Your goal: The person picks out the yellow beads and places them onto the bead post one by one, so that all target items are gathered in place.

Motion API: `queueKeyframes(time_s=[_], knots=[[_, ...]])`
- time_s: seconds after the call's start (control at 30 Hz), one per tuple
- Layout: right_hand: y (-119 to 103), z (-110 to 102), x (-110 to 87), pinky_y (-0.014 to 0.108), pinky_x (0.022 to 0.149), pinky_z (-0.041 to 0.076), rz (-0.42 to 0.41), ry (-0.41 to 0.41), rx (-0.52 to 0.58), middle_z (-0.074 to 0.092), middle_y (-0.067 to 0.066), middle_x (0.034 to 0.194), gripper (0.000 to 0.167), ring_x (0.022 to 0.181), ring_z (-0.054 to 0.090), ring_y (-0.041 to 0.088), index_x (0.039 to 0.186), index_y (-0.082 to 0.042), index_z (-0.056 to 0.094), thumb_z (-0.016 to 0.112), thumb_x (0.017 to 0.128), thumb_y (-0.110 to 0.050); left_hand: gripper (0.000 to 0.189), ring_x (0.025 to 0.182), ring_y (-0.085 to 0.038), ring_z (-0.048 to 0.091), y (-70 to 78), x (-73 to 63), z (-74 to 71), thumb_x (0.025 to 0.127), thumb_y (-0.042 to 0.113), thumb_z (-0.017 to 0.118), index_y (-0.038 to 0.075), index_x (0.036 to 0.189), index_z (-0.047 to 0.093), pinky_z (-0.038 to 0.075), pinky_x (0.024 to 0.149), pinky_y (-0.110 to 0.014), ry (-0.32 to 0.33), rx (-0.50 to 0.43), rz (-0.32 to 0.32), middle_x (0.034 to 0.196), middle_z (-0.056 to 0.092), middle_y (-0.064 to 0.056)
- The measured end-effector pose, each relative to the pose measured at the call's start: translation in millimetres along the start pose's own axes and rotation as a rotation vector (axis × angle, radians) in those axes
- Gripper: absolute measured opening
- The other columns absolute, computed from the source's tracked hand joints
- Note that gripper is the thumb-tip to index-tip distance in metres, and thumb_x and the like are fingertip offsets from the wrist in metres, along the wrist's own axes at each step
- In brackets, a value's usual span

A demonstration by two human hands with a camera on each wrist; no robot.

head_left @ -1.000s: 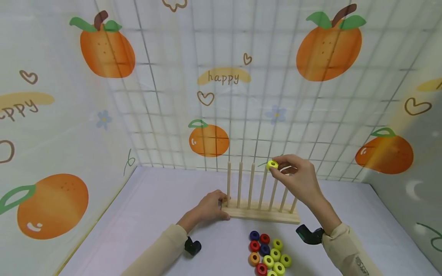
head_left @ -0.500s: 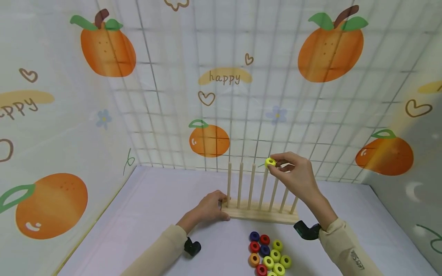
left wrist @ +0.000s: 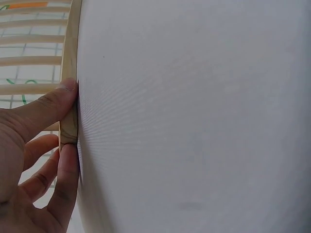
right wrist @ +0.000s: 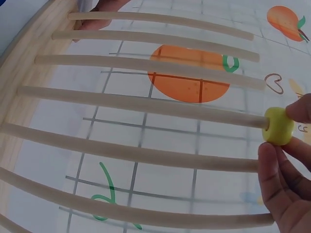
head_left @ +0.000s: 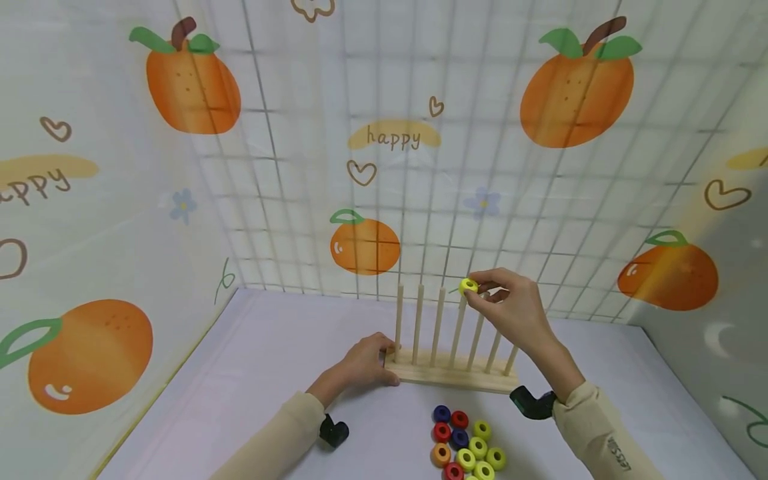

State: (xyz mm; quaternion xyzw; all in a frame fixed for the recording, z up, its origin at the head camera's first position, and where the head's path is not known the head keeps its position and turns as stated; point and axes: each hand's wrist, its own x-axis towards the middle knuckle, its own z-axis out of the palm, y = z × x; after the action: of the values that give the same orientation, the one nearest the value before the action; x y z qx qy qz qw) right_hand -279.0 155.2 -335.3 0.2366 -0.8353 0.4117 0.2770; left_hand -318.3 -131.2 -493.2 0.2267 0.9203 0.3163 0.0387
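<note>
A wooden peg rack (head_left: 453, 375) with a row of upright pegs stands on the table. My left hand (head_left: 363, 362) grips its left end, thumb on the front edge and fingers at the end and behind, as the left wrist view shows of the rack's base (left wrist: 71, 63). Between thumb and fingers my right hand (head_left: 513, 307) pinches a yellow bead (head_left: 468, 287) at the top of the middle peg. In the right wrist view the peg's tip meets the hole of the yellow bead (right wrist: 278, 126). The pegs in view carry no beads.
In front of the rack lie several loose beads: yellow (head_left: 478, 447), red (head_left: 459, 419), dark blue (head_left: 459, 439) and one orange (head_left: 441, 455). Behind the white table (head_left: 288, 320) hangs a curtain (head_left: 288, 200) printed with oranges. Black wrist cameras sit at both sleeves.
My right hand has shifted slightly left, bringing the yellow bead from beside the middle peg's top onto its tip. The left hand has stayed on the rack's end.
</note>
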Motion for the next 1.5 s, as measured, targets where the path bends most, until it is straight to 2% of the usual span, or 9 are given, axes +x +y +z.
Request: queueKeyframes(time_s=[0.3, 0.5, 0.73, 0.97, 1.27, 1.5], knots=[[-1, -4, -3.0, 0.021, 0.067, 0.054, 0.016, 0.013, 0.013, 0.071, 0.002, 0.103, 0.024, 0.086, 0.067, 0.018, 0.109, -0.007, 0.073, 0.078, 0.086, -0.011, 0.068, 0.109, -0.022, 0.058, -0.8, 0.1, 2.0, 0.068, 0.032, 0.093, 0.003, 0.124, 0.066, 0.046, 0.096, -0.041, 0.006, -0.01, 0.006, 0.114, 0.061, -0.001], [-2, -3, -2.1, 0.021, 0.068, 0.054, 0.01, -0.007, 0.013, 0.072, 0.002, 0.1, 0.021, 0.087, 0.066, 0.022, 0.106, -0.007, 0.074, 0.078, 0.085, -0.009, 0.069, 0.109, -0.022, 0.058, -3.8, 0.4, 3.1, 0.069, 0.032, 0.093, 0.003, 0.125, 0.066, 0.046, 0.097, -0.041, 0.007, -0.007, 0.004, 0.115, 0.061, -0.001], [0, 1, -1.9, 0.02, 0.066, 0.054, -0.002, -0.012, -0.021, 0.072, 0.004, 0.096, 0.018, 0.084, 0.066, 0.02, 0.102, -0.007, 0.076, 0.078, 0.084, -0.005, 0.068, 0.109, -0.022, 0.058, -5.2, -1.0, 3.7, 0.069, 0.033, 0.092, 0.004, 0.124, 0.067, 0.046, 0.096, -0.041, 0.005, -0.008, 0.014, 0.115, 0.061, -0.001], [0, 0, 0.6, 0.021, 0.065, 0.054, -0.02, -0.014, -0.054, 0.072, 0.003, 0.094, 0.017, 0.081, 0.067, 0.023, 0.101, -0.009, 0.076, 0.078, 0.084, -0.005, 0.068, 0.109, -0.022, 0.058, -4.9, -0.6, 2.0, 0.069, 0.033, 0.093, 0.002, 0.124, 0.067, 0.047, 0.096, -0.04, 0.007, -0.007, 0.011, 0.116, 0.061, -0.001], [-8, -7, -2.6, 0.022, 0.062, 0.054, -0.041, -0.012, -0.006, 0.072, 0.0, 0.095, 0.016, 0.083, 0.065, 0.015, 0.101, -0.012, 0.076, 0.077, 0.085, -0.006, 0.067, 0.11, -0.022, 0.058, -1.7, 0.6, 0.1, 0.069, 0.032, 0.093, 0.003, 0.124, 0.067, 0.046, 0.096, -0.04, -0.003, 0.005, 0.008, 0.116, 0.061, -0.001], [-8, -18, -18.5, 0.023, 0.063, 0.053, -0.05, -0.002, -0.017, 0.072, -0.004, 0.095, 0.016, 0.082, 0.063, 0.009, 0.101, -0.014, 0.076, 0.077, 0.087, -0.008, 0.067, 0.111, -0.022, 0.058, -4.1, 0.4, 1.2, 0.07, 0.033, 0.092, 0.003, 0.124, 0.067, 0.046, 0.096, -0.041, -0.004, 0.006, 0.014, 0.117, 0.061, 0.0]])
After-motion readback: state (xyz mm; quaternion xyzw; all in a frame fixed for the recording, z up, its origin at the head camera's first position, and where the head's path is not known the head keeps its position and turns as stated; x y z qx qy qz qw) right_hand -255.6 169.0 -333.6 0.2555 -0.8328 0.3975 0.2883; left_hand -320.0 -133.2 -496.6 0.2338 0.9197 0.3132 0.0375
